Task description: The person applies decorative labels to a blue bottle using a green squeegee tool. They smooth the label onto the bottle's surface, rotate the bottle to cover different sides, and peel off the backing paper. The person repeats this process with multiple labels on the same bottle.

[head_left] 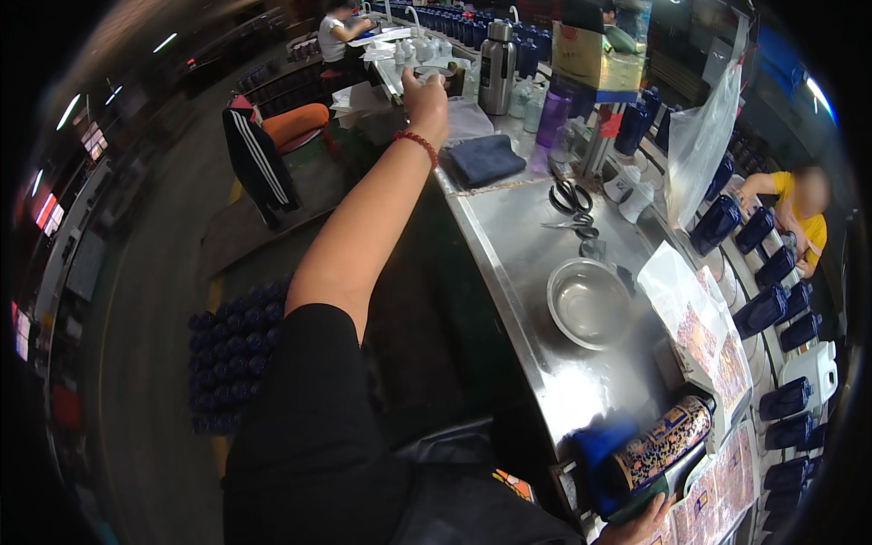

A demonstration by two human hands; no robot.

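My left hand, with a red bead bracelet at the wrist, is stretched out over the far end of the bench, near a steel vacuum flask. Its fingers are curled around or in front of a dark round-rimmed container; whether they grip it I cannot tell. My right hand lies at the bottom right, its fingers against a dark green object beneath a dark blue bottle with a gold and floral pattern. A blurred blue cloth or bag lies beside that bottle. Sheets of patterned decals are next to it.
A steel bowl, black-handled scissors and a folded dark blue cloth rest on the metal bench. Blue bottles line the conveyor at right. A person in yellow works across it; another person sits at the far end.
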